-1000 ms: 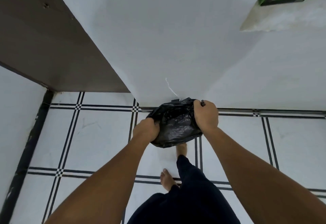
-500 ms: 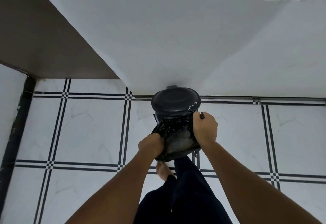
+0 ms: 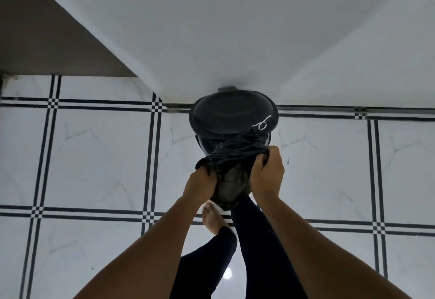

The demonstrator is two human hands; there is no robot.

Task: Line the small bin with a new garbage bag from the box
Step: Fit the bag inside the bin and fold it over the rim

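A small black round bin stands on the floor against the white wall, its lid up or tilted toward me, with a white scribble mark near its right edge. Just in front of it I hold a black garbage bag, stretched between both hands at its mouth. My left hand grips the bag's left edge. My right hand grips the right edge, slightly higher. The bag hangs crumpled below my hands and covers the bin's front. The box is out of view.
White marble floor tiles with black double lines spread all around. White walls meet in a corner behind the bin. A brown door or panel is at the upper left. My legs and a bare foot are below the bag.
My view has dropped and moved closer, bringing the bin into sight. The green box at the top right has left the view. Both hands still hold the bag, now pulled wider at its mouth.
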